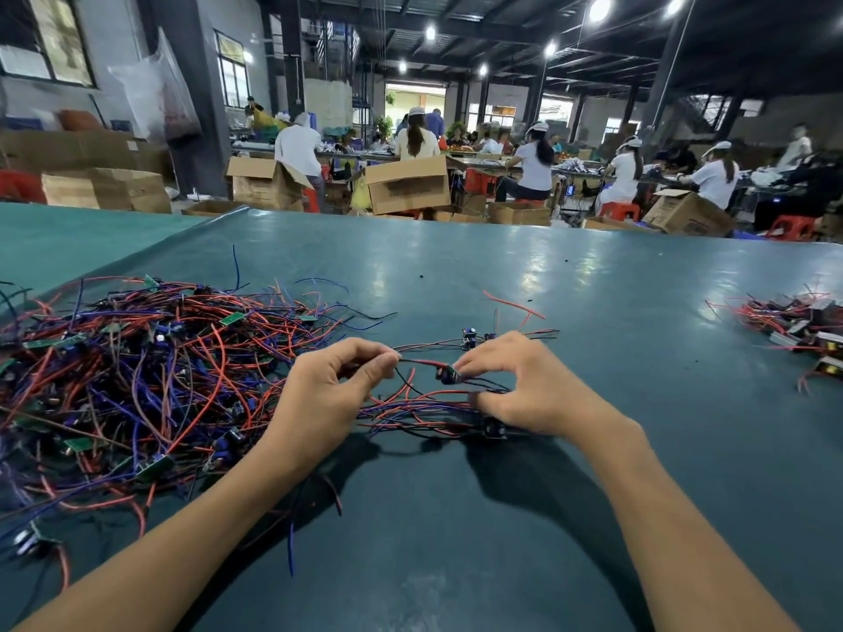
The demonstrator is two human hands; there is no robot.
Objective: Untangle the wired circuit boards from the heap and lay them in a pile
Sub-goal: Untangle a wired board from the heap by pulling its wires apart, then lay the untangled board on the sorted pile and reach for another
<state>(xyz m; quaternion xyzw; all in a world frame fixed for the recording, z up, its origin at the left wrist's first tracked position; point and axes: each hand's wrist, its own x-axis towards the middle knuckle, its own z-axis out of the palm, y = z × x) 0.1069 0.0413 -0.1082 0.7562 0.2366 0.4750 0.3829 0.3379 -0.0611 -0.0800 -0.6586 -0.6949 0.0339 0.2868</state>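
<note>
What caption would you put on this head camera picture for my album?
Left hand and right hand pinch the wires of a circuit board beside the heap.

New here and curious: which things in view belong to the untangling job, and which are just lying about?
Job: tangled heap of red, blue and black wires with green boards; small green wired circuit board pinched by left hand and right hand.
Lying about: loose red wire; brown cardboard boxes; red plastic stools.
</note>
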